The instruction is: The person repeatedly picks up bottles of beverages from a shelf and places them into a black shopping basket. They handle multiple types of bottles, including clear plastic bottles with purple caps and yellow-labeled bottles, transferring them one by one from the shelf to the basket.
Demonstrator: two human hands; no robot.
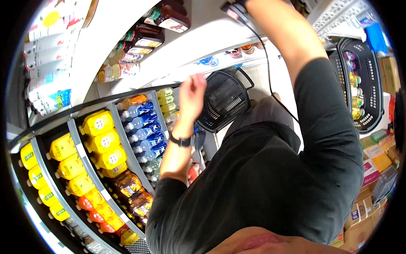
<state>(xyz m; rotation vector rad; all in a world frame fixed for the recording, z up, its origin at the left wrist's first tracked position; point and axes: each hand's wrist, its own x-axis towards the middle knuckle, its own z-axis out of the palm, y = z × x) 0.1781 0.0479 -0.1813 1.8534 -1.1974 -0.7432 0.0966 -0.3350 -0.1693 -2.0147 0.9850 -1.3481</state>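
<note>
My left hand [193, 95] is blurred, with its fingers curled. No object shows in it, but I cannot tell whether the fingers are fully closed. It hovers between the refrigerated shelf's edge and a black plastic shopping basket [226, 98] near my legs. A dark watch [181, 140] is on that wrist. My right arm [285, 35] reaches over the white shelf to the top edge, where the hand is out of view. By that wrist is a small black device [234, 12], from which a black cable [268, 63] runs down to my body.
On the left, grey-divided racks hold yellow juice bottles [106, 139] and blue-labelled drink bottles [147, 131]. Dark bottles [168, 17] lie on the white shelf above. A second black basket [369, 85] with bottles stands at right, above cardboard cartons [361, 233].
</note>
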